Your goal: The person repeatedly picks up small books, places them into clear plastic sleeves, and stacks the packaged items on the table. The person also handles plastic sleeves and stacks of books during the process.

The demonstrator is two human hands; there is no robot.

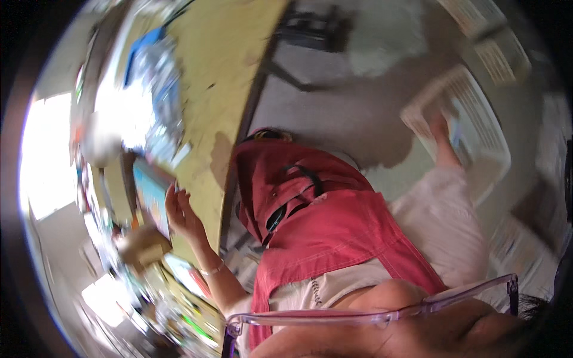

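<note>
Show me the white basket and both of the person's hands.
White basket (484,113), head view: its right side wall.
Right hand (439,128), head view: middle of the hand.
Left hand (184,217), head view: middle of the hand.

Tabletop (230,59): was extended along the left. Plastic bags (161,89): were laid toward its left edge, ahead of a flat box (150,194). Left hand (183,215): was held beside the box, within the tabletop's right edge. Person (334,232): was placed between tabletop and basket (482,113). Right hand (440,128): was positioned at the basket's left side. Second basket (506,56): was set beyond the first.
</note>
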